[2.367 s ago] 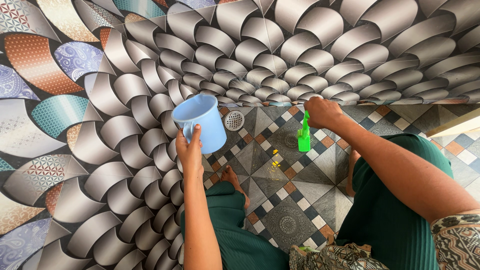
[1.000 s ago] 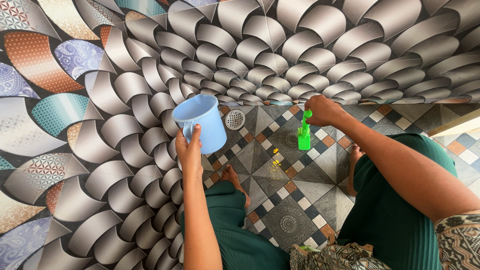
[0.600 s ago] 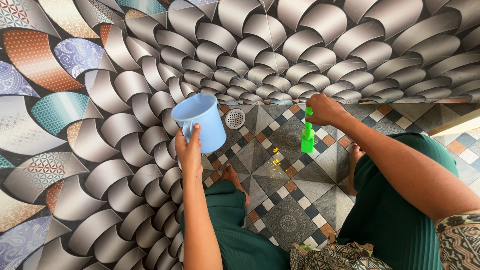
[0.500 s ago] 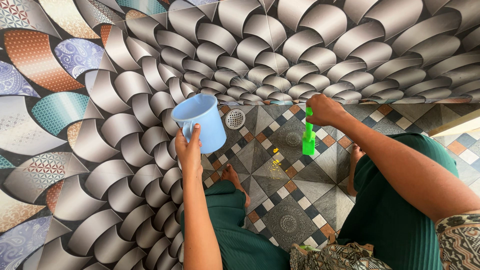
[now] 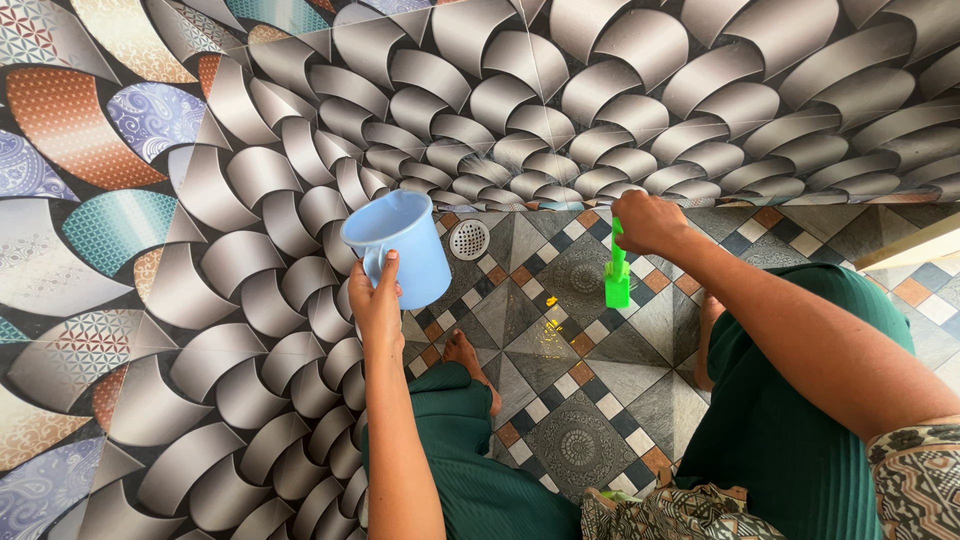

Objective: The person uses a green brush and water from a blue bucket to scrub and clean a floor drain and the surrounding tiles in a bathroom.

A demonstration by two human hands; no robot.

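Observation:
My left hand point(image 5: 378, 305) grips the handle of a light blue plastic mug point(image 5: 398, 247), held upright in the air beside the patterned wall tiles. My right hand point(image 5: 646, 221) is closed around the top of a bright green brush point(image 5: 617, 276) that hangs down over the tiled floor, near the foot of the back wall. A small yellow patch point(image 5: 551, 327) lies on the wet floor tiles between the two hands.
A round metal floor drain point(image 5: 468, 238) sits in the corner just right of the mug. My bare foot point(image 5: 466, 356) and green trousers point(image 5: 780, 420) are below. Scale-patterned tiled walls point(image 5: 560, 90) close in at the left and back.
The green brush has shifted slightly right and down, then back a little, in my right hand. The mug in my left hand has barely moved.

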